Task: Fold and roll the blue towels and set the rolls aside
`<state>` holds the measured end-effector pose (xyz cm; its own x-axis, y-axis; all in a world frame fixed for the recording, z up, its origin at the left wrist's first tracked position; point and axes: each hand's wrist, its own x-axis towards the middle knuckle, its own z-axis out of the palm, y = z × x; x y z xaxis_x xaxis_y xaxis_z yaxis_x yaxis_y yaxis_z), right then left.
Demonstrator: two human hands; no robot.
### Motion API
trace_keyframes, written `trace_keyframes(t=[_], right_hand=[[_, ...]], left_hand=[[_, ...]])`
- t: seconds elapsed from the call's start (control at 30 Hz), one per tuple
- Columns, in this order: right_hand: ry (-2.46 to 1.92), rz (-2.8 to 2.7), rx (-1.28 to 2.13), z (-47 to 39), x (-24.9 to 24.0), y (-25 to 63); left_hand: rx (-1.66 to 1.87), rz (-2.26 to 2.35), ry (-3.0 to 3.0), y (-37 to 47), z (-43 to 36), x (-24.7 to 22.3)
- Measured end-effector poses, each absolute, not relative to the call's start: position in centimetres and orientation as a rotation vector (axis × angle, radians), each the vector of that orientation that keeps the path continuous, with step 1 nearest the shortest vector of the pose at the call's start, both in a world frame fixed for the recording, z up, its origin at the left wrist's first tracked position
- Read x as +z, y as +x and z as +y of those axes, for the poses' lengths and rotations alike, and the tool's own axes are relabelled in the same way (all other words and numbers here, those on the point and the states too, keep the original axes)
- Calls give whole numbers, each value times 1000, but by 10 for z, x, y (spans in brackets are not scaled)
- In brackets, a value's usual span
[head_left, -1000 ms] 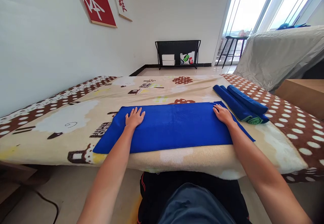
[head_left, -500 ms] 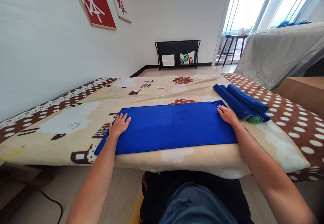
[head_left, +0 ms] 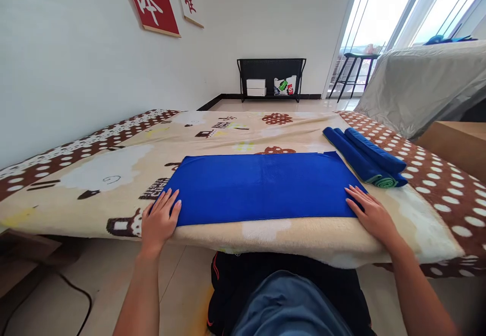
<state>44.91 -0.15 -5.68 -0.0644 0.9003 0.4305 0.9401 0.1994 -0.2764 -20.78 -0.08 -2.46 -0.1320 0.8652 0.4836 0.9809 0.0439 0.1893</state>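
A blue cloth (head_left: pixel 261 186) lies flat as a long rectangle on the patterned blanket (head_left: pixel 261 229), close to the bed's front edge. My left hand (head_left: pixel 161 217) rests on the cloth's near left corner, fingers spread a little and pointing away from me. On the near right corner lies my right hand (head_left: pixel 372 212), palm down with its fingers stretched out. Neither hand holds anything. To the right of the cloth are rolled blue cloths (head_left: pixel 366 156), side by side, one showing a green-edged spiral end.
A black rack (head_left: pixel 271 78) with white boxes stands against the far wall. At the right are a sheet-covered piece of furniture (head_left: pixel 429 78), a cardboard box (head_left: pixel 455 146) and a dark stool (head_left: pixel 355 73). A cable (head_left: pixel 85 295) runs over the floor at the left.
Both hands have slid toward me over the blue cloth, from its side edges to its near corners. The camera view has shifted slightly. The rolled cloths stay where they were on the blanket.
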Motion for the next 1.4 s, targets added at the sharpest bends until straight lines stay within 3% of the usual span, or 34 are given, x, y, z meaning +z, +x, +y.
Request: trace_keyframes(t=[0.23,0.4,0.6,0.87,1.4], right_hand=[[-1747,-1608,-273,-58,-73,456],[-1730,-1428,-299,-33,-24,412],[-1345,-1870,73,22,40,286],[-1131,-1568,707,43,0,163],[-1250,-1608,712,41,-19,165]], left_hand=[[-1221,-2005,-1503,-169,-37,-52],[-1251,-2100,-1415,-118,-43,-17],[-994,-1863,-2300,-2,9,42],[-398,-1701,-2602,78,32,-3],[-309,-1640,-2601,74,27,-8]])
